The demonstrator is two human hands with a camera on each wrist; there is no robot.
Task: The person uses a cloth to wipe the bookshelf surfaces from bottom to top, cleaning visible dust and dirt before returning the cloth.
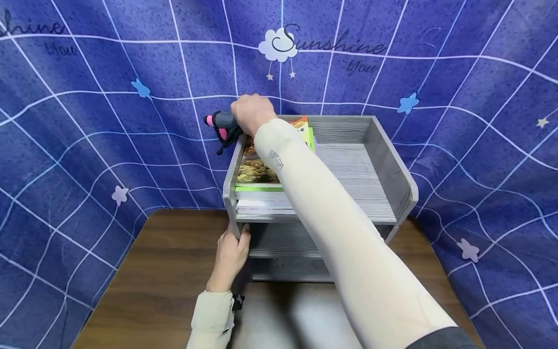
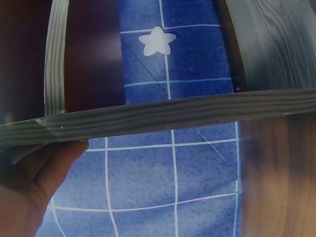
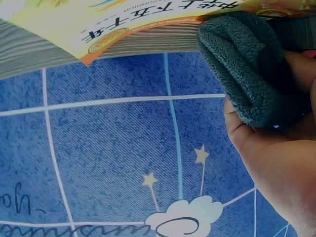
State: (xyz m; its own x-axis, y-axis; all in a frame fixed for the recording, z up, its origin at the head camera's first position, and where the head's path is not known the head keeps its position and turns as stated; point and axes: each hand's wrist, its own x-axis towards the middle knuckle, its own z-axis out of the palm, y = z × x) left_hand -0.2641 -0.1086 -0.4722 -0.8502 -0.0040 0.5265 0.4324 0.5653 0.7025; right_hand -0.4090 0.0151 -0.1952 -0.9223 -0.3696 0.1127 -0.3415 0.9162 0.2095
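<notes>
My right hand (image 1: 254,112) reaches to the back left corner of a grey wood-grain shelf (image 1: 348,169). It grips a folded dark grey terry cloth (image 3: 242,64), which lies against the shelf's edge in the right wrist view. Pink patches and a black strap show at the cloth in the head view. Lower down, my left hand (image 1: 230,252) holds the shelf's left side panel, with its thumb under a grey board (image 2: 163,116) in the left wrist view. A stack of books (image 1: 257,167) fills the left part of the top tier, partly hidden by my right sleeve.
The shelf stands on a brown wooden table (image 1: 170,271). A blue curtain (image 1: 174,87) with white lines and stars hangs behind and at both sides. Raised side walls (image 1: 392,160) bound the top tier, and lower tiers (image 1: 283,266) open toward me.
</notes>
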